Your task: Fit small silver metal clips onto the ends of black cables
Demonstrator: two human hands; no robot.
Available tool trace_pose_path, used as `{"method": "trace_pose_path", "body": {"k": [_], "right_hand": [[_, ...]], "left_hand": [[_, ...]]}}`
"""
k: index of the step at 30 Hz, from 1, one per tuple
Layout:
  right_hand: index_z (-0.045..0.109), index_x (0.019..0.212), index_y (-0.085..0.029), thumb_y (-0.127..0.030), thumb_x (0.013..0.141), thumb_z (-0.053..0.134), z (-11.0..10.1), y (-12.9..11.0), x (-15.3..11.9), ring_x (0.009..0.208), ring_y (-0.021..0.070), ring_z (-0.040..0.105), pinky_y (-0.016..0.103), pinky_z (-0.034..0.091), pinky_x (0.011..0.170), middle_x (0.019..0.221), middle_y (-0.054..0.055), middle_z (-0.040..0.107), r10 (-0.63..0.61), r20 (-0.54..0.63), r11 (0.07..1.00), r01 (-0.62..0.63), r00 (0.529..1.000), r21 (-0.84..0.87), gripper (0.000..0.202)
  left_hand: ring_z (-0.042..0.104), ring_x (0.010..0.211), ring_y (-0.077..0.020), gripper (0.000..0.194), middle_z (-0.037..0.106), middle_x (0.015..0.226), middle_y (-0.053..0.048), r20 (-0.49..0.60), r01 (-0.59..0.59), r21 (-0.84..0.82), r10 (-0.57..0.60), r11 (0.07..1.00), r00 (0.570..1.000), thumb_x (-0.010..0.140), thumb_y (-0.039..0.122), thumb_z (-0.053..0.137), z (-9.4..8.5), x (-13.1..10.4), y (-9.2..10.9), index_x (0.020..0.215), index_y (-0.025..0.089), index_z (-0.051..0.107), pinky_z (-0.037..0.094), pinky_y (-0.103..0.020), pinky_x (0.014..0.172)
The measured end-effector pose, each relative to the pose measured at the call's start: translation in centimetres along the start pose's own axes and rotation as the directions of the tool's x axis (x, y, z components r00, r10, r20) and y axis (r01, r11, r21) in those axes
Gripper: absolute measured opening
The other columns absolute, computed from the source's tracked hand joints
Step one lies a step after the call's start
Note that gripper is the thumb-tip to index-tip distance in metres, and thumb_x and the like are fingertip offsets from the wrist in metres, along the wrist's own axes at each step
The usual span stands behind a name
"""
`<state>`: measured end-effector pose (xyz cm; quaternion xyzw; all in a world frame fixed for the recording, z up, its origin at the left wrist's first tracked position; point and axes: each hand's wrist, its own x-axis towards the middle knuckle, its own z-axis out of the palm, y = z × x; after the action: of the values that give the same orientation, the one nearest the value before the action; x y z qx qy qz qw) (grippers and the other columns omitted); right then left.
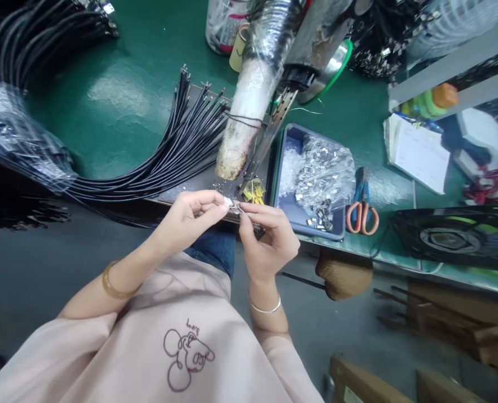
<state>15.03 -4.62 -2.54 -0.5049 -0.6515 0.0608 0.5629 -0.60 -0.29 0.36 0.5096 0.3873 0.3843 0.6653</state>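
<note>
Near the front edge of the bench, my left hand [194, 215] is closed in a pinch, with a small white patch at its fingertips. Between the two hands is a small silvery metal part [235, 207], too small to name for certain. My right hand [272, 235] pinches it from the other side, thumb against forefinger. Just beyond my fingers lies a yellow and black piece [254, 192]. Above it hang a soldering-iron-like metal tool [269, 134] and a white, wrapped tube [244, 106]. A bundle of black cables [160, 162] fans out to the left, its stripped ends pointing away.
A blue tray [311, 228] holds bags of small metal connectors. Orange-handled scissors [362, 207] lie to its right. Farther right are a notepad [419, 151] and a black fan [454, 238]. A plastic jar [226, 25] and more black cables [43, 33] stand at the back.
</note>
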Motion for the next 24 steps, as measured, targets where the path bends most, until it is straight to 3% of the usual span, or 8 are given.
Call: {"method": "trace_pose_path", "body": {"k": [9, 13, 19, 24], "right_hand": [[0.063, 0.094, -0.022, -0.004, 0.087, 0.070, 0.1, 0.6, 0.4, 0.087, 0.0149, 0.078, 0.027, 0.064, 0.079, 0.096, 0.004, 0.081, -0.213, 0.017, 0.957, 0.213, 0.977, -0.198, 0.021], [0.063, 0.096, -0.022, -0.005, 0.088, 0.069, 0.4, 0.9, 0.5, 0.089, 0.0151, 0.078, 0.027, 0.064, 0.081, 0.097, 0.004, 0.080, -0.209, -0.004, 0.958, 0.204, 0.978, -0.201, 0.019], [0.064, 0.095, -0.022, -0.007, 0.088, 0.069, 0.7, 0.9, 0.8, 0.088, 0.0153, 0.076, 0.029, 0.063, 0.079, 0.096, 0.003, 0.079, -0.158, -0.030, 0.974, 0.151, 0.987, -0.171, 0.017], [0.064, 0.096, -0.023, -0.008, 0.089, 0.069, 0.8, 0.9, 0.9, 0.086, 0.0156, 0.077, 0.029, 0.063, 0.078, 0.095, 0.003, 0.079, -0.178, -0.027, 0.966, 0.169, 0.984, -0.196, 0.017]], "left_hand": [[0.054, 0.062, -0.0115, 0.019, 0.061, 0.064, -0.001, -0.058, 0.016, 0.047, -0.013, 0.999, 0.998, 0.081, 0.030, 0.065, 0.4, 0.8, 0.1, 0.069, 0.014, 0.067, 0.044, -0.023, 0.060], [0.054, 0.061, -0.0108, 0.018, 0.061, 0.063, -0.001, -0.083, -0.014, 0.060, 0.019, 0.998, 0.996, 0.080, 0.029, 0.064, 0.6, 1.1, -0.1, 0.069, 0.015, 0.066, 0.045, -0.022, 0.059], [0.042, 0.053, -0.0079, 0.017, 0.053, 0.057, 0.002, -0.152, -0.030, 0.131, 0.050, 0.991, 0.987, 0.078, 0.027, 0.065, 0.8, 1.4, -0.1, 0.067, 0.015, 0.066, 0.035, -0.019, 0.049], [0.043, 0.053, -0.0073, 0.017, 0.055, 0.057, 0.002, -0.132, -0.018, 0.085, 0.030, 0.996, 0.991, 0.078, 0.027, 0.066, 0.8, 1.5, 0.2, 0.067, 0.014, 0.066, 0.036, -0.019, 0.049]]}}
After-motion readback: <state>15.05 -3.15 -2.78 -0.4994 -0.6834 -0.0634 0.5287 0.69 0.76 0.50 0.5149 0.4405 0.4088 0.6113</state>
